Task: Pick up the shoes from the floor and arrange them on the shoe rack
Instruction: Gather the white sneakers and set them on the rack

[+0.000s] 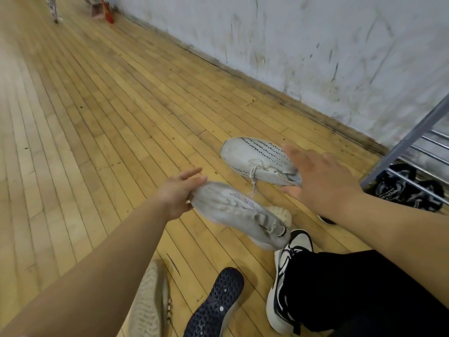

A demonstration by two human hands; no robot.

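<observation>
My left hand (178, 192) grips the toe of a grey-white sneaker (240, 215) and holds it above the wooden floor, blurred by motion. My right hand (318, 177) is closed around the heel end of a second white sneaker (252, 160) with dark dotted lines and loose laces, also lifted. The shoe rack (408, 139), grey metal with silver bars, stands at the right edge against the wall. A black shoe (403, 188) lies on its lower bars.
On the floor near me lie a beige knit shoe (151, 302), a shoe turned up to show its dark blue sole (216, 302), and a cream shoe tip (283, 214). My black trouser leg (364, 293) and white-black worn sneaker (284, 285) are at lower right. A stained wall (315, 49) runs behind.
</observation>
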